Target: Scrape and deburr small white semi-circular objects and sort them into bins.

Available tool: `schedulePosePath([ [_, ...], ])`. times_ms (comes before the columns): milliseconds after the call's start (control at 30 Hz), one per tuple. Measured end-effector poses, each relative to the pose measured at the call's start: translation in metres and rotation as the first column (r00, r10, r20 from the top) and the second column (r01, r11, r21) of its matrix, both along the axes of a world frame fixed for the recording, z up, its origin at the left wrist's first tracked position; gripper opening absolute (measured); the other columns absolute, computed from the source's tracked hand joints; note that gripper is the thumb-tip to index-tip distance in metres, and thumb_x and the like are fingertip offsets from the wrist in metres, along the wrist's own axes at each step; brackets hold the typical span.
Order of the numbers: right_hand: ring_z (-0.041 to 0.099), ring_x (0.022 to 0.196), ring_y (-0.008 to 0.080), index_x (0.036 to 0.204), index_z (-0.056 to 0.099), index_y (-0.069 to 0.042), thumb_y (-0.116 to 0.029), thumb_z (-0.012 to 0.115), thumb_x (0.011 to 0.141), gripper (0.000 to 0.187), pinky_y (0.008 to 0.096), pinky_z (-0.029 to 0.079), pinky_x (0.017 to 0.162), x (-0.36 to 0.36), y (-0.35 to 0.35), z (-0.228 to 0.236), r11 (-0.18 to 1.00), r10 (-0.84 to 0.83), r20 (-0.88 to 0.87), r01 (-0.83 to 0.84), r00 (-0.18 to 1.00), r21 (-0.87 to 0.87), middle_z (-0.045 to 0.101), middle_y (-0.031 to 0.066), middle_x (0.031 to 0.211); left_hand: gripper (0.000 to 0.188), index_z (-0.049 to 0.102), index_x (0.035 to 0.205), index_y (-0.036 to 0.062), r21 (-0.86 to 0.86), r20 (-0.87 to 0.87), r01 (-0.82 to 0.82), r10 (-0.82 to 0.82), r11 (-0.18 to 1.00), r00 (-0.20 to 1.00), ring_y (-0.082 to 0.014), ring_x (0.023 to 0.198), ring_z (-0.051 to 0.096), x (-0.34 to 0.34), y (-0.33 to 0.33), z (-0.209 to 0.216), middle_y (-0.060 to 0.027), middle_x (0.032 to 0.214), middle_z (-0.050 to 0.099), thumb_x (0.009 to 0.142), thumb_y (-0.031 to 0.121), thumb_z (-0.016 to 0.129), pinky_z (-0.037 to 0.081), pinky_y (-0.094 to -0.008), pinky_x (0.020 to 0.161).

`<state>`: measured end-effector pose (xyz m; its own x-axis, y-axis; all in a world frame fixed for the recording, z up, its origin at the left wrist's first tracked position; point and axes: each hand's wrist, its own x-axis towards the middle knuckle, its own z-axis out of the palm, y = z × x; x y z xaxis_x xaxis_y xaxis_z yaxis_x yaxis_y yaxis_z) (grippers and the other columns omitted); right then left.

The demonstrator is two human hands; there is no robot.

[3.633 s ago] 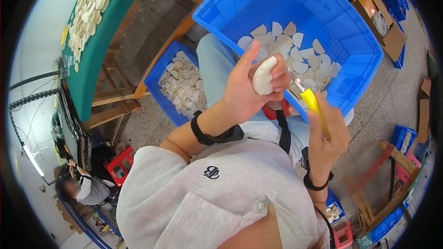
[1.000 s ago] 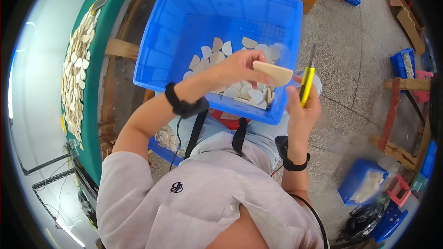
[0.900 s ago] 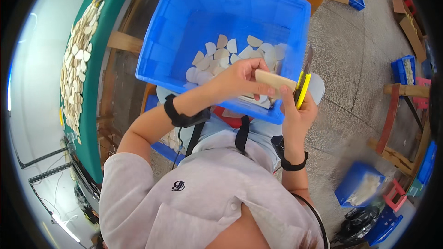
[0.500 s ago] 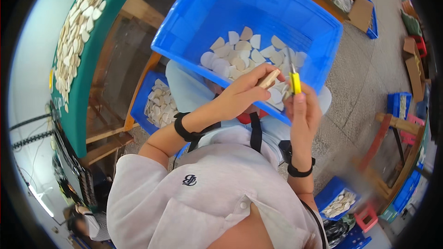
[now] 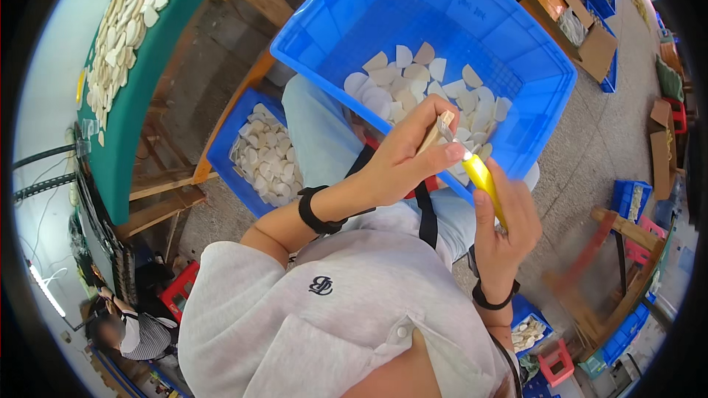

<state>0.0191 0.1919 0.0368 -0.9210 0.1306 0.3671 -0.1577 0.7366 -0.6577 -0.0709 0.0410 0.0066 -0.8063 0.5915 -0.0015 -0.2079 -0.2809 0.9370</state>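
Note:
My left hand (image 5: 398, 156) is closed round a pale, flat half-round piece (image 5: 433, 135), its edge turned upward. In my right hand (image 5: 510, 214) is a yellow-handled utility knife (image 5: 481, 175), gripped along the handle. Its blade rests against the piece, close to my left thumb. Both hands are over the near edge of a large blue bin (image 5: 509, 18) on my lap. Loose half-round pale pieces (image 5: 414, 74) lie across the near part of the bin's floor.
To the left, a smaller blue bin (image 5: 221, 153) holds many similar pieces. A green-topped table (image 5: 136, 114) carries a long heap of them. Cardboard boxes (image 5: 597, 51) stand at the far right. At lower left sits another person (image 5: 144, 335).
The knife has swung from pointing upright to slanting left, and its blade has come onto the piece. My right hand has moved lower and right. The whole view has shifted a little.

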Motion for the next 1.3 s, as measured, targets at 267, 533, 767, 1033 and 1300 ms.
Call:
schedulePosePath([
  [267,0.05,0.055,0.0175,0.108,0.063,-0.006,-0.011,0.07,0.074,0.035,0.0271,0.038,0.048,-0.002,-0.001,0.004,0.997,0.01,0.003,-0.01,1.0,0.077,0.055,0.0054,0.07,0.021,0.045,0.092,0.0074,-0.057,-0.094,-0.126,0.12,0.99,0.988,-0.0038,0.054,0.045,0.001,-0.002,-0.006,-0.0013,0.079,0.044,0.088,0.026,0.054,0.04,-0.0167,0.043],
  [533,0.051,0.055,0.0183,0.108,0.063,-0.006,-0.011,0.07,0.072,0.036,0.0281,0.038,0.048,-0.006,0.0,0.006,0.992,0.048,0.036,-0.052,0.998,0.117,0.055,0.0055,0.07,0.022,0.048,0.081,0.005,-0.084,-0.395,-0.248,0.196,0.965,0.897,-0.0063,0.053,0.046,-0.006,-0.005,-0.022,-0.0044,0.074,0.043,0.087,0.024,0.057,0.039,-0.0185,0.04],
  [767,0.051,0.055,0.0184,0.107,0.063,-0.005,-0.009,0.07,0.072,0.036,0.0278,0.038,0.048,-0.01,-0.001,0.001,0.995,0.044,-0.023,-0.042,0.999,0.089,0.055,0.0064,0.07,0.02,0.047,0.084,0.004,-0.074,-0.181,-0.195,0.179,0.978,0.967,-0.0052,0.054,0.047,-0.004,-0.004,-0.01,-0.0041,0.074,0.043,0.085,0.02,0.059,0.039,-0.0177,0.037],
  [1033,0.05,0.054,0.0173,0.106,0.063,-0.005,-0.009,0.07,0.072,0.035,0.0268,0.038,0.048,-0.012,0.0,0.007,0.995,0.089,0.041,-0.091,0.995,0.031,0.055,0.0064,0.069,0.02,0.046,0.083,0.0059,-0.118,-0.288,-0.235,0.193,0.965,0.938,-0.0155,0.07,0.039,-0.005,-0.007,-0.014,-0.0053,0.074,0.045,0.085,0.023,0.057,0.031,-0.0277,0.062],
  [1300,0.05,0.054,0.0178,0.106,0.064,-0.006,-0.013,0.071,0.072,0.035,0.0275,0.038,0.048,-0.01,0.001,0.005,0.99,0.083,0.013,-0.084,0.996,0.115,0.055,0.005,0.068,0.024,0.047,0.079,0.0051,-0.135,-0.294,-0.253,0.205,0.958,0.934,-0.0157,0.066,0.04,-0.003,-0.008,-0.013,-0.0054,0.07,0.045,0.085,0.025,0.058,0.032,-0.0278,0.059],
])
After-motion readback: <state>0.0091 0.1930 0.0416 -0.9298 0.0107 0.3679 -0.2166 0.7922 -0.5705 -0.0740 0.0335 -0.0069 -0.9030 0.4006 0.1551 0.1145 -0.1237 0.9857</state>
